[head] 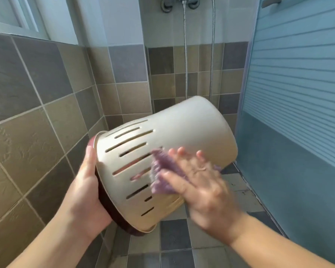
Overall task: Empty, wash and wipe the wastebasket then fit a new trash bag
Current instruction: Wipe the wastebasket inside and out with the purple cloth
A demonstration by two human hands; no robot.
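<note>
The cream wastebasket (168, 149) is held up on its side, off the tiled floor (174, 238). Left hand (87, 188) grips its rim; right hand (197, 182), fingers spread, presses a purple cloth (162, 171) to the wall. Pressing harder could twist the rim loose, probably dropping it.

Both forearms come in bare from the bottom edge with no sleeve, watch or bracelet visible behind the fingers, the left hand (88, 187) showing sharp with a short thumbnail, the right hand (203, 187) smeared by motion blur, its fingertips (200, 153) rounded and ringless.
</note>
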